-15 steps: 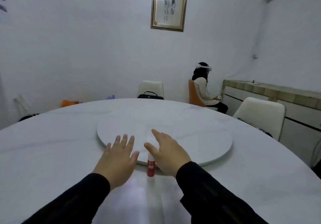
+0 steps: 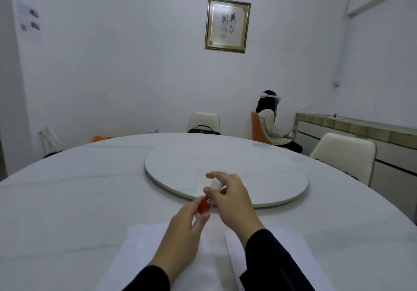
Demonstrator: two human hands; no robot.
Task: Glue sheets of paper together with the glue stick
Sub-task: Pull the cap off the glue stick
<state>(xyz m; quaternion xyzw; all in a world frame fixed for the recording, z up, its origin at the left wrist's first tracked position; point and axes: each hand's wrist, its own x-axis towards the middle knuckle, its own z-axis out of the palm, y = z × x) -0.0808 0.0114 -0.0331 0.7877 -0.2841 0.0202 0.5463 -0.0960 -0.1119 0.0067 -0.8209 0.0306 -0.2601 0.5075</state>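
A red glue stick [image 2: 205, 205] with a white cap is held tilted above the table between both hands. My left hand [image 2: 180, 234] grips its red body from below. My right hand [image 2: 230, 198] curls its fingers round the white cap at the top. Two white sheets of paper lie on the table under my forearms: one on the left [image 2: 140, 245] and one on the right [image 2: 234, 243], its edge slanting.
A round white marble table [image 2: 67, 200] carries a raised turntable [image 2: 259, 168] just beyond my hands. Cream chairs [image 2: 345, 153] stand at the far side and right. A person sits on an orange chair [image 2: 257, 130] by the wall, near a sideboard [image 2: 361, 128].
Both hands lay flat near the standing glue stick before. Now the stick is lifted, the left hand holding its body and the right hand its cap. The view has tilted, showing the paper.
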